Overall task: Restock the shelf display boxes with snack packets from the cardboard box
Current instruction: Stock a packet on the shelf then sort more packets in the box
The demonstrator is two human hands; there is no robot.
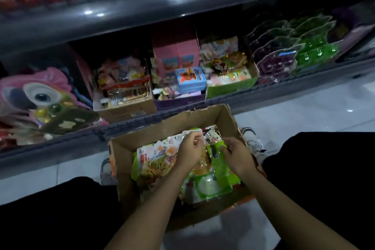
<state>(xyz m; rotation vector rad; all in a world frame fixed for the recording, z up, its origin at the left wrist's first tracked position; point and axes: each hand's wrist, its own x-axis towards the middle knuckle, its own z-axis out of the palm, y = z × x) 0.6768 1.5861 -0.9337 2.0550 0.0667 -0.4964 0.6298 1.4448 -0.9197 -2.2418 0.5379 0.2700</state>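
Both hands down in cardboard box (pixel 125 160) on floor. Left hand (pixel 189 149) pinches white snack packets (pixel 162 152); right hand (pixel 236 155) grips green packet (pixel 218 165). Display boxes (pixel 229 87) lie straight ahead and up on lower shelf (pixel 284 85), right hand nearer the green one.

Open brown cardboard box (pixel 125 148) on floor just before shelf, flaps up, front edge torn. Inside, loose heap of glossy snack packets (pixel 156 160): white-orange ones at left, bright green ones (pixel 221 166) at right. On shelf, brown cardboard display box (pixel 129 107), purple display box (pixel 178 101), green display box (pixel 229 87) side by side, each holding packets.
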